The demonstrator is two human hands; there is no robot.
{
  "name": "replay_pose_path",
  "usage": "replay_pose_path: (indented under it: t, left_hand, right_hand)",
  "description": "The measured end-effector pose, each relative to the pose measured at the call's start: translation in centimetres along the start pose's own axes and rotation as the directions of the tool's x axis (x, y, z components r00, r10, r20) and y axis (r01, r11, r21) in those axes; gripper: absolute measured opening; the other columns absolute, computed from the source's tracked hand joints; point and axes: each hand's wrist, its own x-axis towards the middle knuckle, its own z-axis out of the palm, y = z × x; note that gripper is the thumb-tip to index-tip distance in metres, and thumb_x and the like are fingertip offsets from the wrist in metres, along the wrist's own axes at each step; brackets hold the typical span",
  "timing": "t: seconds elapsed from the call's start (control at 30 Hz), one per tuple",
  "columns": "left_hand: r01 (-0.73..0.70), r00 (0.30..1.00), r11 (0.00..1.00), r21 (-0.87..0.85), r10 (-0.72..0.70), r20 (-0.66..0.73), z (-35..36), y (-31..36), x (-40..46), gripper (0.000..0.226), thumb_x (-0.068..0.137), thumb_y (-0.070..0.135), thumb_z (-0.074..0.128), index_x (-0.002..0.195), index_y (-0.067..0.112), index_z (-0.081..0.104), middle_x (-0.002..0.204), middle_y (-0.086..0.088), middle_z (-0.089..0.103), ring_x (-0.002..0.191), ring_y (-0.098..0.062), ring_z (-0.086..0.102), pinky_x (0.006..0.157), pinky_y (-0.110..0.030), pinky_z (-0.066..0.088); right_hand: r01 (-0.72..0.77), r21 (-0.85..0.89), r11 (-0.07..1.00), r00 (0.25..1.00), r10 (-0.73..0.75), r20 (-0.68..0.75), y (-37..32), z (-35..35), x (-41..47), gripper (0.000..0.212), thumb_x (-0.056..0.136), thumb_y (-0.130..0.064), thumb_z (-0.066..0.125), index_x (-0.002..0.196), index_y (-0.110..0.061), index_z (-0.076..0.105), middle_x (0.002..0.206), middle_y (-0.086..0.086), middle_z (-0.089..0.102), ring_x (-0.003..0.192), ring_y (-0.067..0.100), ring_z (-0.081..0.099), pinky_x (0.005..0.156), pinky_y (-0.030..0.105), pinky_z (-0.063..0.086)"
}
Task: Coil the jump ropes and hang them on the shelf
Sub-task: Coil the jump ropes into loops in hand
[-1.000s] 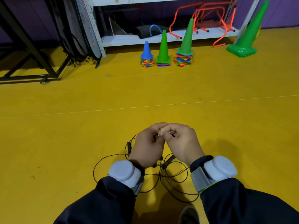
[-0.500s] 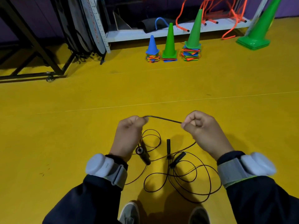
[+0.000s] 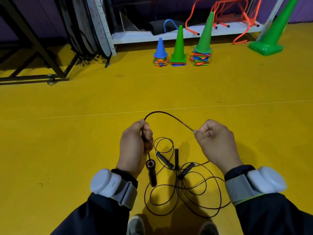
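Head view: both hands pinch one rope, arched between them.
Left hand (image 3: 135,143) and right hand (image 3: 215,141) clamp the rope (image 3: 169,115); the tangle (image 3: 183,184) at 6 o'clock could snag coiling.

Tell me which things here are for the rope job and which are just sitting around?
For the job:
- the jump rope cord, held by the left hand and right hand
- the dangling handle
- the loose ropes on the floor
- the shelf

Just sitting around:
- the blue cone
- the green cones
- the orange hurdles
- the black frame
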Motion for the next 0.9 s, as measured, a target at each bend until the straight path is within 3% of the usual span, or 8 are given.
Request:
replay_pose_path:
  t: [0.1,0.2,0.3,0.37,0.43,0.6,0.77,0.9]
  left_hand:
    - [-0.085,0.995,0.996,-0.012,0.085,0.044,0.5,-0.3,-0.1,0.026,0.100,0.013,0.039,0.081,0.008,0.056,0.060,-0.005,0.056,0.051,-0.020,0.048,0.050,-0.030,0.039]
    - [-0.142,0.983,0.989,0.031,0.137,0.120,1.2,-0.7,-0.4,0.029,0.103,0.014,0.039,0.086,0.005,0.060,0.080,-0.011,0.071,0.074,-0.024,0.067,0.071,-0.033,0.055]
    - [-0.220,0.960,0.950,0.222,0.172,0.219,1.9,-1.0,-1.0,0.028,0.103,0.015,0.041,0.086,0.001,0.058,0.078,-0.008,0.067,0.071,-0.022,0.061,0.066,-0.032,0.049]
    - [-0.255,0.951,0.920,0.296,0.183,0.249,2.1,-1.1,-1.2,0.028,0.103,0.012,0.040,0.083,-0.001,0.055,0.065,0.003,0.058,0.058,-0.011,0.053,0.056,-0.021,0.043]
    - [-0.247,0.956,0.915,0.319,0.175,0.236,2.2,-0.9,-1.2,0.027,0.103,0.011,0.039,0.082,0.001,0.055,0.058,0.007,0.058,0.047,-0.006,0.048,0.047,-0.016,0.039]
    - [-0.240,0.969,0.873,0.424,0.187,0.162,1.4,-0.4,-0.5,0.028,0.102,0.019,0.043,0.081,0.007,0.058,0.055,0.001,0.058,0.048,-0.015,0.045,0.049,-0.027,0.035]
    - [-0.220,0.975,0.859,0.462,0.209,0.075,-0.2,0.4,0.3,0.032,0.101,0.021,0.045,0.075,0.009,0.060,0.054,0.004,0.054,0.054,-0.017,0.047,0.053,-0.031,0.036]
    - [-0.185,0.983,0.862,0.472,0.153,0.105,-0.3,0.3,0.2,0.033,0.102,0.022,0.043,0.075,0.009,0.058,0.056,-0.002,0.058,0.050,-0.016,0.046,0.049,-0.024,0.035]
  right_hand:
    - [0.079,-0.118,0.990,0.986,-0.061,0.152,-0.7,0.8,-0.8,0.025,0.082,-0.019,0.069,0.062,-0.016,0.055,0.048,-0.005,0.053,0.042,0.007,0.044,0.041,0.014,0.032]
    - [0.151,-0.114,0.982,0.957,-0.116,0.267,-2.5,1.9,-1.9,0.026,0.080,-0.016,0.070,0.061,-0.023,0.055,0.051,-0.007,0.056,0.048,0.007,0.050,0.048,0.014,0.039]
    - [0.160,0.138,0.977,0.926,-0.197,0.321,-4.4,1.9,-2.7,0.022,0.082,-0.002,0.065,0.077,-0.024,0.061,0.064,-0.007,0.066,0.061,0.013,0.065,0.064,0.028,0.053]
    - [0.122,0.255,0.959,0.924,-0.204,0.325,-5.0,1.4,-2.7,0.022,0.082,0.002,0.063,0.083,-0.020,0.057,0.064,-0.005,0.070,0.061,0.019,0.067,0.060,0.035,0.052]
    - [0.089,0.295,0.951,0.934,-0.183,0.307,-5.1,0.9,-2.5,0.022,0.082,0.001,0.063,0.084,-0.017,0.051,0.063,-0.002,0.073,0.053,0.014,0.064,0.051,0.030,0.049]
    - [0.104,0.184,0.977,0.930,-0.161,0.330,-4.4,0.0,-1.7,0.019,0.080,-0.010,0.070,0.083,-0.021,0.055,0.061,-0.007,0.070,0.051,-0.001,0.057,0.054,0.011,0.042]
    - [0.061,0.138,0.988,0.949,-0.101,0.299,-2.5,-2.4,-0.3,0.013,0.081,-0.011,0.069,0.076,-0.022,0.065,0.064,0.004,0.063,0.060,0.013,0.056,0.061,0.032,0.046]
    - [0.073,0.127,0.989,0.963,-0.103,0.249,-2.2,-3.0,0.0,0.021,0.081,-0.003,0.063,0.070,-0.020,0.067,0.061,0.000,0.058,0.056,0.009,0.051,0.055,0.029,0.041]
